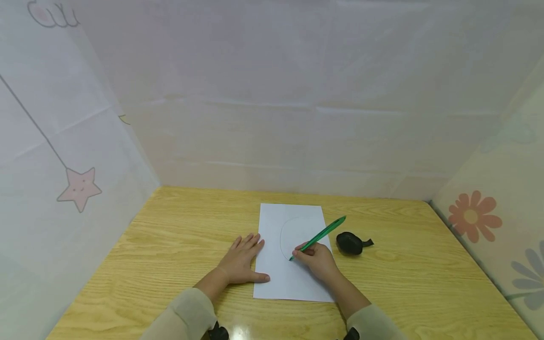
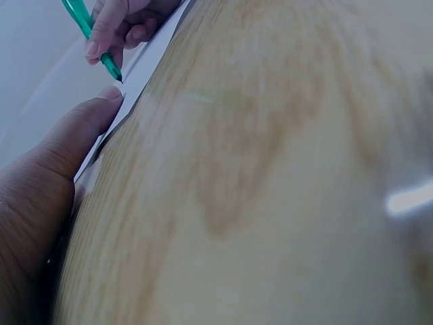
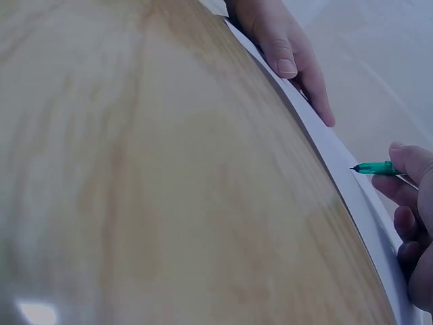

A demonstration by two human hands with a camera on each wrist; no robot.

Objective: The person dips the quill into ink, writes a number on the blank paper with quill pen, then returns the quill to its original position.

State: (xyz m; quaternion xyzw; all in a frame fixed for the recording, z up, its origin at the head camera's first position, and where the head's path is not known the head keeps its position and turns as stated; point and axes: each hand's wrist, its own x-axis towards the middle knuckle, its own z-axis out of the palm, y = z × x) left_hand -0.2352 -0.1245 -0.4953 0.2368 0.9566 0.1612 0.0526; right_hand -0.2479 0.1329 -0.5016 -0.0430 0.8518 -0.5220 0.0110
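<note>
A white sheet of paper [image 1: 272,289] lies upright on the wooden table, with a thin curved line [image 1: 280,238] drawn on it, bowing to the left. My right hand [image 1: 319,260] pinches a green pen [image 1: 326,230] near its dark tip, which points down at the lower end of the curve. In the right wrist view the pen [image 3: 376,168] sticks out between thumb and fingers. My left hand [image 1: 240,262] rests flat with fingers spread at the sheet's left edge, its thumb and fingertips over the paper. The left wrist view shows that thumb [image 2: 81,128] close to the pen tip.
A black rounded object [image 1: 349,243] with a short flared tail sits just right of the paper. The wooden table [image 1: 170,236] stretches out on both sides. Pale fabric walls [image 1: 272,141] with printed star and flowers stand behind it and along its sides.
</note>
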